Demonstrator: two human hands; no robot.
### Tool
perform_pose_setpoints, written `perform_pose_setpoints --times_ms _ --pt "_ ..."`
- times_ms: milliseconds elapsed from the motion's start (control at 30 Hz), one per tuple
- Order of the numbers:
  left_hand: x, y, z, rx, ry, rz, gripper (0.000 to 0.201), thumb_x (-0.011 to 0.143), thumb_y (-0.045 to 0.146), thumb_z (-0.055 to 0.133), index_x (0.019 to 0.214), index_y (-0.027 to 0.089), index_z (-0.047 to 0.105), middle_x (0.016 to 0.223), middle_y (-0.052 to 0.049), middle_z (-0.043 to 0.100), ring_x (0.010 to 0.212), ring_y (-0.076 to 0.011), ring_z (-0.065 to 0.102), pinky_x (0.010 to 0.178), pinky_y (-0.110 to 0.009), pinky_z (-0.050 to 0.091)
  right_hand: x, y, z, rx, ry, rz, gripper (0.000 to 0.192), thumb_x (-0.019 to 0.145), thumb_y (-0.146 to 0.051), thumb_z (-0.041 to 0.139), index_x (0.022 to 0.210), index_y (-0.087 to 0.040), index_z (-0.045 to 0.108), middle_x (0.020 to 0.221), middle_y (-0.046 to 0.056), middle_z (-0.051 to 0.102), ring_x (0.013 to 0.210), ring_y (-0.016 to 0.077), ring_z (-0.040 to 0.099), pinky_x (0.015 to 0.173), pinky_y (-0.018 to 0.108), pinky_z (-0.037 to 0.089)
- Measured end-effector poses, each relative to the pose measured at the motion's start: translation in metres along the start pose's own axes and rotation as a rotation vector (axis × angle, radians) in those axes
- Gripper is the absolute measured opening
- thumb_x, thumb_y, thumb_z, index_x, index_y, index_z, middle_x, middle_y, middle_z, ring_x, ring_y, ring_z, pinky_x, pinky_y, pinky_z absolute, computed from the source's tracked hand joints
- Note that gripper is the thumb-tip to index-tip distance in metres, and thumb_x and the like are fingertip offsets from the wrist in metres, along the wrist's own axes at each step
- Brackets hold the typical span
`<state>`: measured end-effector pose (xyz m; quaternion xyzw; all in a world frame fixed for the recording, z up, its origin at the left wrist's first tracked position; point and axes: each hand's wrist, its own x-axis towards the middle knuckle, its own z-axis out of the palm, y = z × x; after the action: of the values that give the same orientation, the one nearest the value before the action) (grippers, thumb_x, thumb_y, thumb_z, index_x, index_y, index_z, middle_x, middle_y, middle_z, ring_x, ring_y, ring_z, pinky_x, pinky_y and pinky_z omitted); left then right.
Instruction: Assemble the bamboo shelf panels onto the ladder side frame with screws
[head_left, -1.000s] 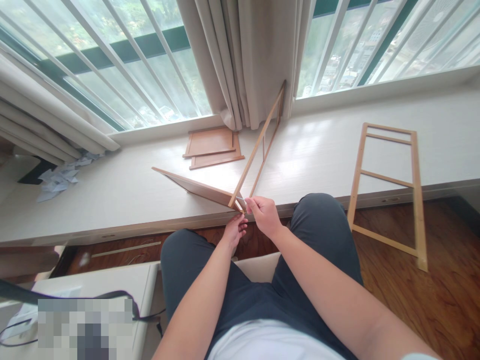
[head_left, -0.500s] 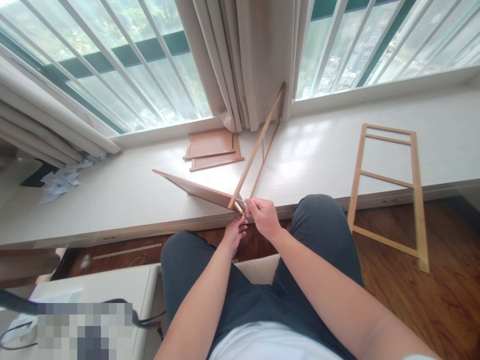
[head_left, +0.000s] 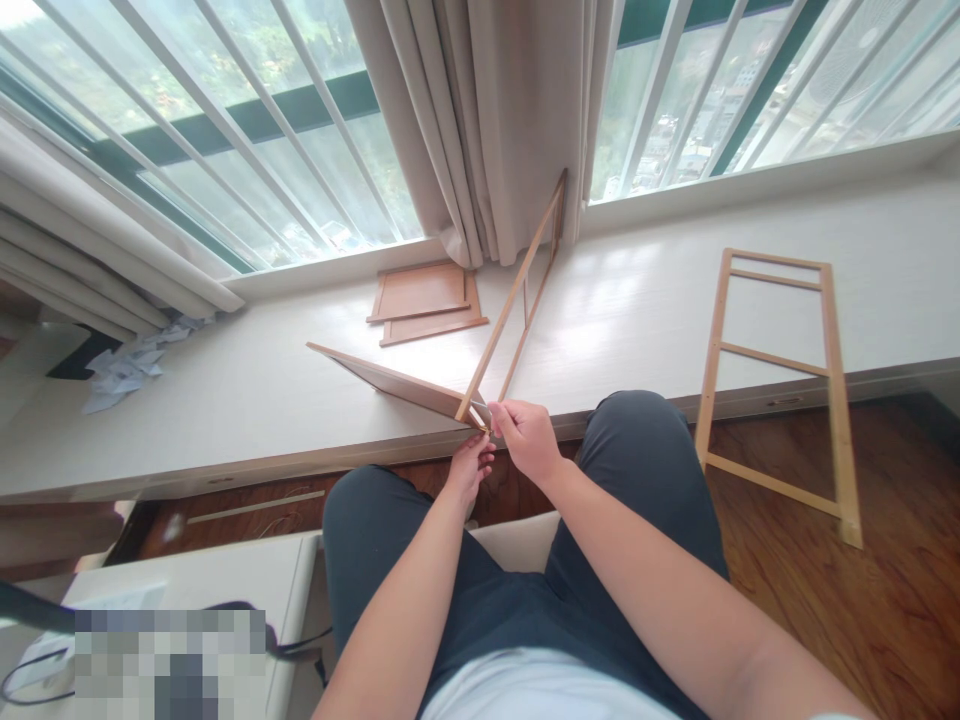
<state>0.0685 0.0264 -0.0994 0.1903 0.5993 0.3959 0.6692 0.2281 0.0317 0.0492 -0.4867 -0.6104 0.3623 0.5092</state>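
Wooden frame [head_left: 517,275] and panel [head_left: 390,381], unlabelled, corner joint pinched by left hand [head_left: 469,465] and right hand [head_left: 525,437] fingers.

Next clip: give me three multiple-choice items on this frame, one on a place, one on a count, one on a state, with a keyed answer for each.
1. Where does the spare ladder-like frame stand?
A. Flat under the curtain
B. Leaning against the window ledge, foot on the wooden floor
C. On the person's lap

2. How many flat wooden panels lie stacked by the curtain?
A. Two
B. Four
C. None

3. How are the hands placed?
A. Both resting on the knees
B. Left hand and right hand pinching at the corner where a tilted panel meets a frame
C. One raised to the curtain

Answers: 1 B, its foot rests on the floor; 2 A, two offset edges show; 3 B, fingertips meet at the joint.
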Motion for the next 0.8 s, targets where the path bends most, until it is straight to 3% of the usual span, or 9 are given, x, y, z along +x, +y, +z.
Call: perform_pose_setpoints --times_ms 133,400,633,800 --pt "-0.002 0.001 0.002 0.006 -0.001 -0.002 0.048 0.065 0.046 0.089 0.101 0.020 0.069 0.084 -0.001 0.070 0.063 -0.0095 0.058 0.056 -0.021 0.037 0.000 0.003 -0.005 -0.117 0.021 -0.108 0.052 0.107 -0.048 0.041 0.064 -0.022 0.052 0.064 0.002 0.059 0.062 0.0158 0.054 0.066 0.029 0.039" --pt "-0.005 0.005 0.002 0.034 0.001 0.006 0.055 0.062 0.053 0.090 0.101 0.019 0.071 0.087 -0.003 0.070 0.064 -0.0090 0.056 0.056 -0.020 0.036 0.001 0.014 -0.009 0.128 0.181 0.124 0.050 0.104 -0.051 0.047 0.066 -0.021 0.054 0.058 -0.002 0.052 0.056 0.0141 0.050 0.060 0.027 0.039" --pt "-0.019 0.008 0.001 0.215 0.061 -0.020 0.066 0.067 0.069 0.080 0.105 0.016 0.072 0.088 -0.006 0.069 0.063 -0.0094 0.054 0.055 -0.020 0.033 -0.001 0.031 0.000 0.238 0.197 0.253 0.036 0.101 -0.053 0.048 0.088 -0.021 0.057 0.069 -0.002 0.060 0.056 0.0135 0.052 0.053 0.024 0.042" --pt "-0.040 0.016 -0.003 0.411 0.072 0.038 0.058 0.070 0.065 0.078 0.096 0.014 0.073 0.086 -0.009 0.070 0.062 -0.0122 0.055 0.053 -0.021 0.034 -0.019 0.007 -0.022 0.037 0.086 0.121 0.033 0.104 -0.034 0.040 0.125 -0.017 0.060 0.075 0.000 0.066 0.058 0.0148 0.055 0.062 0.027 0.047"
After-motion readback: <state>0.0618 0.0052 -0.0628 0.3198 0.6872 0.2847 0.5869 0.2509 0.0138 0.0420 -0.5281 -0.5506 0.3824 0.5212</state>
